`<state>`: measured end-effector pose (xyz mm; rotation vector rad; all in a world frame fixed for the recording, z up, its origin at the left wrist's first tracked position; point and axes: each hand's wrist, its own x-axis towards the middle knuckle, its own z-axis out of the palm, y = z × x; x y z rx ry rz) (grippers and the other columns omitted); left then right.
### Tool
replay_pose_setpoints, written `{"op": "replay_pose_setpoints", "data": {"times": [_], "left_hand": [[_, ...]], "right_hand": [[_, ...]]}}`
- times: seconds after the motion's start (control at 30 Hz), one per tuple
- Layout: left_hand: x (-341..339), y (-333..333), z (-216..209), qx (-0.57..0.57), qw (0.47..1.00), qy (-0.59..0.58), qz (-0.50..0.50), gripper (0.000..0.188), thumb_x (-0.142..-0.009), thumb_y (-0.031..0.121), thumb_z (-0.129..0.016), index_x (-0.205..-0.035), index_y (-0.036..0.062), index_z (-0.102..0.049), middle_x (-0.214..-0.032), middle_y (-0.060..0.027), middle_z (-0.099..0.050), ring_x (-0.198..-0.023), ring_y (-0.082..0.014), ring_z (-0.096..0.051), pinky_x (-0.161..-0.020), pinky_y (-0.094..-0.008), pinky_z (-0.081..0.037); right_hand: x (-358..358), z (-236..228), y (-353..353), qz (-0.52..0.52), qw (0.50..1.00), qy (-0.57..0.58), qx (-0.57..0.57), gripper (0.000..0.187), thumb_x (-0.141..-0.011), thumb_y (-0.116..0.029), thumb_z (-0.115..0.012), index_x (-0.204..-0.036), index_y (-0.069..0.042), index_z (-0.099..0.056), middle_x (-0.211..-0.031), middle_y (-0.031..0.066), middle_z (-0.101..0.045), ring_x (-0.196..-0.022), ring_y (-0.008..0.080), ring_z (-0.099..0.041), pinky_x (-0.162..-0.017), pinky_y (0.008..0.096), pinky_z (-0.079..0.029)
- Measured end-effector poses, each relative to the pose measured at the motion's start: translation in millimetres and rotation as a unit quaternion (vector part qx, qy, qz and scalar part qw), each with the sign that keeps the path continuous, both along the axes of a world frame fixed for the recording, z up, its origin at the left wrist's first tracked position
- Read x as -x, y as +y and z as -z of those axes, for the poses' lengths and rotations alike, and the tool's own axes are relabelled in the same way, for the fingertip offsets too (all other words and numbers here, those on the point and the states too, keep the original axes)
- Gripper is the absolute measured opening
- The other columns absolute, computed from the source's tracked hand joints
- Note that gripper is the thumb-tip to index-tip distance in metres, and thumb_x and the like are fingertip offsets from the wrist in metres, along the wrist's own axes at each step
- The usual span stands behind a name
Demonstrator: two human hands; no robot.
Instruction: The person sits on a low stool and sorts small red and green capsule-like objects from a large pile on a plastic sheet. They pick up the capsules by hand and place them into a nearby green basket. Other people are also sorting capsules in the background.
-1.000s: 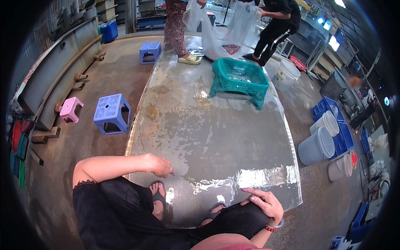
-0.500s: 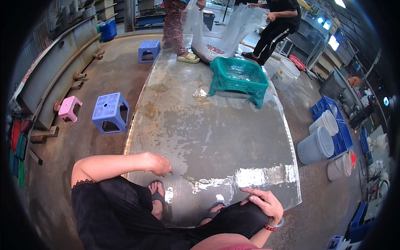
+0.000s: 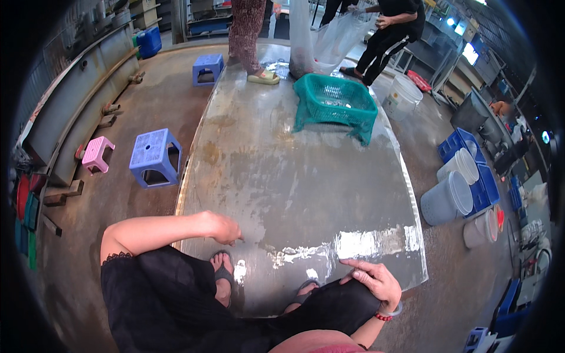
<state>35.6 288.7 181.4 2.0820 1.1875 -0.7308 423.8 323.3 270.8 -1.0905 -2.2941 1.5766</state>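
Note:
My left hand point(image 3: 223, 228) hangs loosely past my left knee, one fingertip pointing down and apart from the other fingers, which are partly hidden. I see nothing in it. On my right knee lies my right hand point(image 3: 378, 283), open, with the index finger stretched out over the dark cloth point(image 3: 338, 297). A red bead bracelet point(image 3: 382, 317) circles that wrist. Neither hand touches the wet grey sheet point(image 3: 300, 194) on the floor in front of me. My sandalled feet point(image 3: 222, 276) rest on its near end.
Toward the far end stands a green basket point(image 3: 306, 112) with small silvery things inside. Beyond it, people hold up a clear plastic bag point(image 3: 321, 44). Left are blue stools point(image 3: 150, 154) and a pink stool point(image 3: 96, 154); right, white buckets point(image 3: 444, 200) and blue crates point(image 3: 487, 188).
The plastic bag has been drawn upward and gathered, and the reddish contents at its base show less. Another person's legs appear behind it. My hands stay nearly in place.

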Motion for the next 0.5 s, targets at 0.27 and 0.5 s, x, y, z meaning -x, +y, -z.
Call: {"op": "replay_pose_setpoints", "data": {"times": [0.27,0.5], "left_hand": [[1.8,0.3,-0.9,-0.009,1.0,0.006,-0.017,0.041,-0.086,0.028,-0.056,-0.123,0.0134,-0.052,-0.107,-0.0151,-0.062,-0.101,-0.0335,-0.057,-0.083,-0.0416,-0.047],[-3.3,-0.3,-19.8,-0.025,0.999,0.01,-0.038,0.039,-0.085,0.027,-0.056,-0.122,0.0132,-0.053,-0.106,-0.0151,-0.062,-0.1,-0.0333,-0.058,-0.082,-0.0419,-0.048]], "right_hand": [[-0.4,-1.6,-1.1,-0.001,1.0,-0.006,-0.006,0.035,-0.09,-0.022,-0.05,-0.121,-0.006,-0.054,-0.081,0.01,-0.068,-0.084,0.0231,-0.065,-0.081,0.0306,-0.046],[-1.6,1.0,-2.9,0.011,1.0,0.008,0.016,0.035,-0.09,-0.021,-0.05,-0.12,-0.005,-0.054,-0.082,0.0112,-0.068,-0.084,0.0225,-0.065,-0.079,0.0302,-0.046]]}}
